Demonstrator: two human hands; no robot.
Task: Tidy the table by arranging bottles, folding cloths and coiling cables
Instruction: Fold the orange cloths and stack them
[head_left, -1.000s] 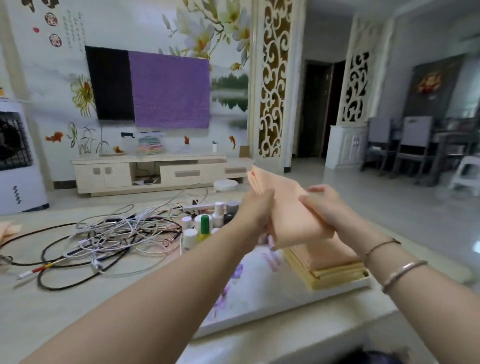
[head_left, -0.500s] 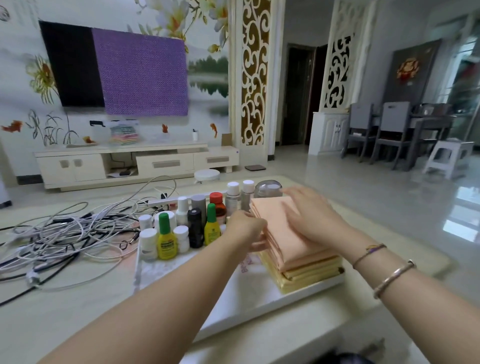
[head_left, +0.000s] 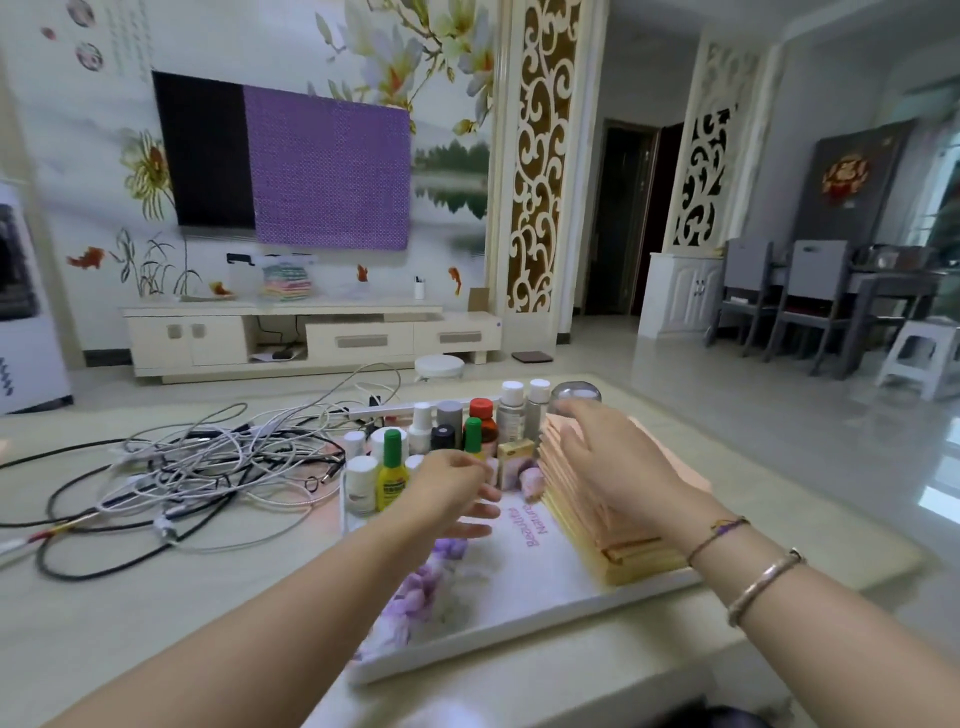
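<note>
Two hands working over a tray (head_left: 519, 631) on the tabletop (head_left: 156, 613).
The right hand (head_left: 613, 457) is lying flat, fingers spread, on the stack of folded cloths (head_left: 631, 545); the left hand (head_left: 452, 488) is hovering loosely curled, holding nothing, beside the bottles (head_left: 441, 441), with tangled cables (head_left: 208, 467) lying left of the tray.

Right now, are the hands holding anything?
No. The right hand lies flat, fingers straight, on the top of the cloth stack; the left hand holds nothing.

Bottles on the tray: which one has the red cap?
The brown bottle with the red cap in the back row, behind the smaller green-capped one; the other caps are white, grey, black or green.
</note>
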